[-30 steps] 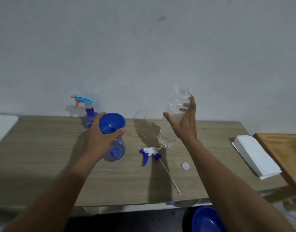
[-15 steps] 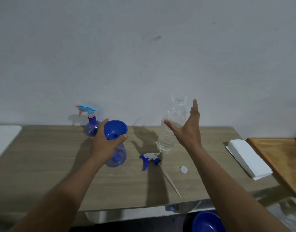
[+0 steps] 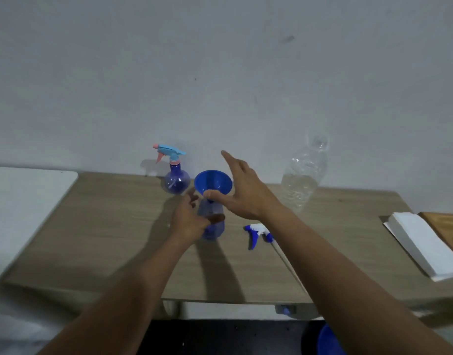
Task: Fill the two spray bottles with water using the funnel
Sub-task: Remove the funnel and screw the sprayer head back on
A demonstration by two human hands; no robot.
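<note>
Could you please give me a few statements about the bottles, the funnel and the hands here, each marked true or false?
1. The blue funnel sits in the open spray bottle. True.
2. The right hand grips the clear water bottle. False: the bottle stands free on the table; the hand is open beside the funnel.
3. The detached trigger head lies on the table. True.
4. The far spray bottle has no trigger head. False: it carries a light-blue and pink one.
5. The left hand holds the open spray bottle. True.
</note>
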